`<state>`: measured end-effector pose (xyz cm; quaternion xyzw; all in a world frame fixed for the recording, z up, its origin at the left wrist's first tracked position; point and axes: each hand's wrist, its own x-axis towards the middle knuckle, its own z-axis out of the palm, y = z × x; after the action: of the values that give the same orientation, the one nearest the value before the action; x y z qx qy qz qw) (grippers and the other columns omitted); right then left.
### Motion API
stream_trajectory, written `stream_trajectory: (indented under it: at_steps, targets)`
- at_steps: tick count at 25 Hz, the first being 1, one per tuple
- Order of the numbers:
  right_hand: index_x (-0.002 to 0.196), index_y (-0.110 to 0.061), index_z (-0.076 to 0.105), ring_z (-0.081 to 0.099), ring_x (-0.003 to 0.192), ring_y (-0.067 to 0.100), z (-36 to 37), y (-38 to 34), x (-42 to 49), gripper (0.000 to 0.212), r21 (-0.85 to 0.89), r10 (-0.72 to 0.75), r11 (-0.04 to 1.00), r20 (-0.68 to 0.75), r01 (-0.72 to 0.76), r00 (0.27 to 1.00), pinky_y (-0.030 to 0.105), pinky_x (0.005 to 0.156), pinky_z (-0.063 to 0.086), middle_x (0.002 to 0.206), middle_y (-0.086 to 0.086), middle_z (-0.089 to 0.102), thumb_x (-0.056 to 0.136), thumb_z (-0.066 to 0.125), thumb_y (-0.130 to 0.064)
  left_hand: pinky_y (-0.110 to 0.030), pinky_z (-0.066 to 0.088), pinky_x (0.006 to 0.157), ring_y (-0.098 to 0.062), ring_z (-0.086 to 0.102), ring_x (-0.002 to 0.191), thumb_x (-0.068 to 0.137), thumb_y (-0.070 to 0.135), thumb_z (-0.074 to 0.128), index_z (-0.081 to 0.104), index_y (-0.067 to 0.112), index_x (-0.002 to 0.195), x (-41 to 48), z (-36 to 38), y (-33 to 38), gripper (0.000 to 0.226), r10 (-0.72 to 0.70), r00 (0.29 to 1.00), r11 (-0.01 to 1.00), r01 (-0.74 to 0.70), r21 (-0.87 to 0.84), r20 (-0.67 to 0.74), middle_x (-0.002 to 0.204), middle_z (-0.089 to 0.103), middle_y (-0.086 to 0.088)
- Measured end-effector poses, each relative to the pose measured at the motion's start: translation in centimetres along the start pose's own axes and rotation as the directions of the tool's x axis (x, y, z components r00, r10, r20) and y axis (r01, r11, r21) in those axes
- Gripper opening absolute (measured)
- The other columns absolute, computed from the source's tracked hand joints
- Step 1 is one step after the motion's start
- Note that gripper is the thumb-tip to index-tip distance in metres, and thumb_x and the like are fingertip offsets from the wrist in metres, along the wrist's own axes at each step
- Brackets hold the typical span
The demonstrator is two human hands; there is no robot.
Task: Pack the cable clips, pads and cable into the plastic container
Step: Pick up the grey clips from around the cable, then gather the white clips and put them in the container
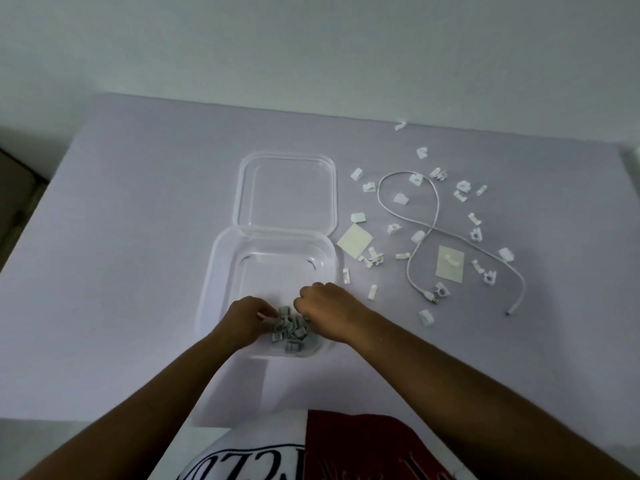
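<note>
Over the plastic container (209, 271), the left hand (246, 318) pinches seemingly light, stiff cable clips (291, 330) while the right hand (327, 306) curls its grip, contents hidden; fingertip pinches likely suit them.

Table (121, 271): pale lilac surface. Wall (311, 46): plain grey-white, behind the table's far edge. Shirt (263, 452): white and red, black lettering, at the table's near edge. Dark, indistinct object (14, 188): beside the table's left edge.

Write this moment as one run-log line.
stage: packing clips | left hand: at clip pile in plastic container | right hand: over pile | cable, pads: on table
</note>
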<state>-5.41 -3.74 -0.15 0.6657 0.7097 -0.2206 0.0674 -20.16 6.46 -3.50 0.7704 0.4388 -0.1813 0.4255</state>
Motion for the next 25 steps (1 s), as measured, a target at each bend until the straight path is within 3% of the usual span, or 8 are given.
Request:
stream_trajectory:
  at_steps: [2,5,8,11,15,19,22,25]
  targets:
    - [0.104,-0.004,0.063,0.059,0.093,0.03,0.1,0.9,-0.5,0.018,0.207,0.045,0.978,-0.075,-0.028,0.996,0.033,0.067,0.042,0.105,0.013,0.06,0.086,0.059,-0.005,-0.024,0.047,0.082,-0.017,0.061,0.092,0.085,0.012,0.069,0.068,0.009,0.109,0.2,0.0,0.2,0.024,-0.013,1.0,1.0,0.012,-0.018,-0.015,0.112,0.067,-0.008]
    - [0.103,-0.008,0.066,0.063,0.088,0.017,-0.4,3.2,-2.4,0.017,0.617,0.191,0.787,-0.206,-0.024,0.96,0.027,0.075,0.053,0.103,0.007,0.063,0.087,0.065,-0.012,-0.023,0.056,0.071,-0.02,0.065,0.088,0.085,0.003,0.065,0.065,0.006,0.11,0.0,-0.3,1.7,0.025,-0.044,0.995,0.987,0.029,-0.159,-0.089,0.109,0.069,-0.012]
    - [0.096,-0.008,0.068,0.063,0.079,0.01,0.2,7.3,-5.1,0.011,0.766,0.417,0.639,-0.273,-0.066,0.867,0.017,0.071,0.052,0.094,0.005,0.067,0.086,0.067,-0.013,-0.009,0.048,0.052,-0.014,0.062,0.082,0.089,0.007,0.063,0.064,0.01,0.111,-0.6,-0.8,4.8,0.022,0.055,0.932,0.982,-0.115,-0.149,-0.359,0.103,0.067,-0.006]
    - [0.085,-0.009,0.067,0.061,0.075,0.016,3.0,12.6,-8.6,0.003,0.709,0.604,0.66,-0.304,-0.248,0.737,0.022,0.067,0.046,0.085,0.008,0.066,0.082,0.066,-0.007,-0.006,0.043,0.062,-0.005,0.059,0.08,0.089,0.007,0.062,0.063,0.011,0.108,0.1,-0.6,9.8,0.019,0.309,0.793,0.932,-0.363,-0.001,-0.525,0.1,0.063,0.001]
    - [0.095,-0.011,0.062,0.061,0.087,0.025,5.7,17.3,-12.8,0.014,0.613,0.742,0.618,-0.248,-0.492,0.623,0.03,0.069,0.05,0.097,0.009,0.059,0.082,0.064,-0.006,-0.006,0.042,0.065,-0.008,0.058,0.08,0.088,0.009,0.064,0.062,0.01,0.108,3.9,2.3,15.9,0.02,0.503,0.768,0.859,-0.495,0.131,-0.396,0.102,0.059,-0.002]
    - [0.113,-0.017,0.056,0.055,0.102,0.025,7.0,18.4,-14.4,0.029,0.481,0.726,0.657,-0.193,-0.581,0.66,0.034,0.072,0.052,0.114,0.007,0.052,0.085,0.065,-0.015,-0.034,0.051,0.078,-0.025,0.06,0.094,0.086,0.018,0.066,0.058,0.011,0.114,8.5,6.1,18.9,0.03,0.513,0.832,0.848,-0.453,0.276,-0.209,0.113,0.056,-0.009]
    - [0.116,-0.018,0.055,0.051,0.104,0.025,8.0,18.8,-14.3,0.033,0.5,0.687,0.675,-0.159,-0.542,0.709,0.036,0.071,0.055,0.117,0.007,0.047,0.085,0.064,-0.011,-0.038,0.052,0.078,-0.026,0.056,0.107,0.088,0.027,0.064,0.051,0.013,0.123,9.9,7.7,20.0,0.04,0.452,0.886,0.807,-0.357,0.471,-0.104,0.122,0.053,-0.008]
    - [0.115,-0.015,0.054,0.05,0.102,0.026,8.7,19.0,-14.0,0.03,0.475,0.653,0.707,-0.157,-0.523,0.741,0.032,0.068,0.049,0.116,0.01,0.046,0.086,0.061,-0.007,-0.04,0.052,0.072,-0.027,0.057,0.103,0.09,0.028,0.06,0.05,0.012,0.12,10.4,8.4,20.1,0.035,0.456,0.884,0.774,-0.334,0.538,-0.107,0.117,0.053,-0.008]
